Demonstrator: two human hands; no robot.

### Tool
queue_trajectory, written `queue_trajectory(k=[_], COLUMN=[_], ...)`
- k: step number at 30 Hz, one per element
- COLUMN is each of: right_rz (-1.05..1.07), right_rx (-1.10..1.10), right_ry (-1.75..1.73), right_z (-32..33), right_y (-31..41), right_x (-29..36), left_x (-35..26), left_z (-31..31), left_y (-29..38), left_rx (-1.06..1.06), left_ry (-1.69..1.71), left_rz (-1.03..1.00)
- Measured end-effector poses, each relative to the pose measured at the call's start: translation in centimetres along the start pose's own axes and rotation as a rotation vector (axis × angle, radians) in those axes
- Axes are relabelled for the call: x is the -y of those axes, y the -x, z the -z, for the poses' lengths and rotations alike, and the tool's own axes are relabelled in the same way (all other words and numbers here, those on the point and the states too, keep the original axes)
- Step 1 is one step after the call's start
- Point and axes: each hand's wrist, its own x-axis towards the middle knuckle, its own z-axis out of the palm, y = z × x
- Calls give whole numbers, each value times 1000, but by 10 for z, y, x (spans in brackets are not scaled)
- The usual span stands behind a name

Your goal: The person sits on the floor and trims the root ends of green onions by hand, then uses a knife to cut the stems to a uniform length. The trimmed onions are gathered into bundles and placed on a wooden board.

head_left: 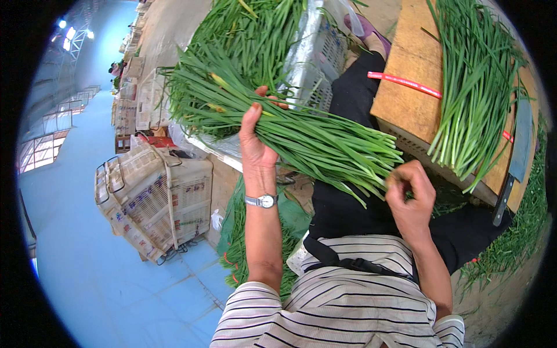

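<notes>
A loose bunch of garlic chives (322,139) lies across my left hand (256,135), which grips it around the middle with the thumb on top. Its pale cut ends point right, and its leafy tips spread to the left. Close to those cut ends is my right hand (411,187), with thumb and fingertips pinched together; whether a stalk is between them is too small to tell. Another bunch of chives (474,95) rests on a wooden board (407,56), on top of a red-and-white tie strip (404,83). Beside it lies a knife (518,148) with a black handle.
A plastic-lined white crate (324,56) heaped with chives stands ahead. Left of me are stacked white crates (174,195) held by a metal frame. Tied bundles of chives (237,256) lie by my left side. Leaf scraps (513,248) cover the floor at the right.
</notes>
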Motion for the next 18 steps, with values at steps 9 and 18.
queue_trajectory(k=[9,18], right_rz=[-389,-277], right_rx=[-549,-123], right_ry=[156,587], right_z=[95,121], right_y=[73,90], right_x=[20,45], left_x=[-1,0], left_z=[11,14], left_y=[-1,2], left_rx=[-10,-15], left_ry=[106,58], left_rz=[33,-21])
